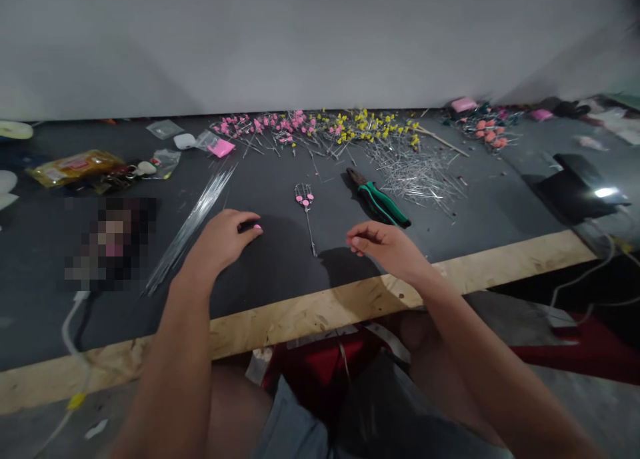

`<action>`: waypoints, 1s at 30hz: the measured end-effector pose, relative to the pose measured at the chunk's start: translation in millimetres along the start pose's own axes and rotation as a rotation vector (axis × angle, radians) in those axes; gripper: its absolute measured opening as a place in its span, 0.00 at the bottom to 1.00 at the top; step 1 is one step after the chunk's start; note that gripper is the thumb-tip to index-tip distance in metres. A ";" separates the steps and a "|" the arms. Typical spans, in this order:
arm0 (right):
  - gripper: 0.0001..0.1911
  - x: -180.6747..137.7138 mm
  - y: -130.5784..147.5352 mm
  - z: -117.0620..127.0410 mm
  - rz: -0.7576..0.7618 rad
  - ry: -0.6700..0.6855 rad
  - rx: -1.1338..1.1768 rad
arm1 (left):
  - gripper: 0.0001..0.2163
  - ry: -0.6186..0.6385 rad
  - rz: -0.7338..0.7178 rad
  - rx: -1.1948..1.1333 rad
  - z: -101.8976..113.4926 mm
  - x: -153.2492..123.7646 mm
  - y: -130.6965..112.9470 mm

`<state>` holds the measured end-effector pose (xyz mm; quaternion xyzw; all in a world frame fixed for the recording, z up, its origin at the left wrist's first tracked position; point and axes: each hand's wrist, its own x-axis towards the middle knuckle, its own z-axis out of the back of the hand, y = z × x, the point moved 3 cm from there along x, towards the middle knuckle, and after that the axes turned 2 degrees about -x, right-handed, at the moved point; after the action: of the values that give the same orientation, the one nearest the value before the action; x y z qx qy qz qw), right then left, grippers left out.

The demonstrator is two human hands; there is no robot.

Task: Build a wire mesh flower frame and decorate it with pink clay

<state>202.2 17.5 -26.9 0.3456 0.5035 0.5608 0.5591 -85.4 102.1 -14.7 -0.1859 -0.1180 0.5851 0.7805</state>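
On the dark tabletop between my hands lies a wire stem [310, 229] with several thin loops at its far end and three pink dots [305, 201] where they join. My left hand [223, 240] is to the left of it, thumb and forefinger closed on a small pink piece [257, 227]. Over to the right, my right hand [385, 244] has its fingers curled and thumb against the forefinger; whatever may be between the tips is too small to see. Beyond that hand lie pliers [383, 202] with green handles.
Along the wall lie pink-tipped wires [280, 124], yellow-tipped wires [370, 124] and a heap of bare wires [420, 172]. Straight wires [200, 209] lie left, near a blurred phone-like object [113, 242] with a white cable [70, 332]. A lit black device [575, 187] stands right.
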 end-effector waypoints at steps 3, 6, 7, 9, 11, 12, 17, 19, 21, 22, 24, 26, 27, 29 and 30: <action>0.09 1.4 1.5 -1.4 0.007 0.011 0.000 | 0.15 0.025 -0.033 0.001 -5.4 0.7 3.2; 0.08 2.2 5.0 -0.7 0.031 0.001 0.016 | 0.15 -0.005 -0.051 0.004 -8.5 1.5 -1.2; 0.08 2.5 6.4 -0.5 0.037 -0.007 0.030 | 0.14 -0.022 -0.043 0.004 -8.5 2.9 -2.8; 0.08 3.6 8.9 -1.5 0.034 -0.014 0.069 | 0.14 -0.062 -0.011 0.007 -7.1 8.9 -5.2; 0.07 5.1 11.4 -4.0 0.011 0.003 0.099 | 0.14 -0.097 0.039 0.009 -4.7 19.6 -6.3; 0.07 5.9 13.0 -5.6 0.000 0.017 0.100 | 0.14 -0.111 0.067 0.009 -3.4 26.6 -6.0; 0.07 9.9 24.8 -11.6 0.031 0.050 0.066 | 0.11 -0.214 0.101 0.053 3.8 69.1 0.9; 0.07 11.2 28.4 -14.0 0.048 0.055 0.072 | 0.11 -0.213 0.099 0.080 3.8 83.5 5.0; 0.07 12.0 29.7 -16.7 0.044 0.062 0.086 | 0.12 -0.183 0.097 0.094 2.0 92.6 8.1; 0.07 12.0 29.4 -17.8 0.034 0.066 0.096 | 0.12 -0.176 0.101 0.088 1.4 94.7 9.1; 0.07 11.4 28.2 -19.0 0.016 0.069 0.111 | 0.14 -0.206 0.132 0.059 2.4 93.5 10.0; 0.07 10.0 27.1 -18.6 0.015 0.068 0.108 | 0.16 -0.276 0.189 0.033 6.3 85.0 8.3; 0.08 9.3 26.7 -18.0 0.019 0.062 0.094 | 0.17 -0.313 0.215 0.024 8.7 78.3 5.3; 0.11 8.4 26.2 -16.7 0.024 0.043 0.063 | 0.15 -0.364 0.238 -0.016 12.3 60.5 -6.1; 0.12 8.4 25.9 -16.7 0.023 0.039 0.057 | 0.13 -0.356 0.213 -0.057 12.5 50.3 -15.3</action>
<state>178.0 26.1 -7.9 0.3564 0.5261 0.5593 0.5323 -62.7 148.4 1.4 -0.1129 -0.2502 0.6844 0.6755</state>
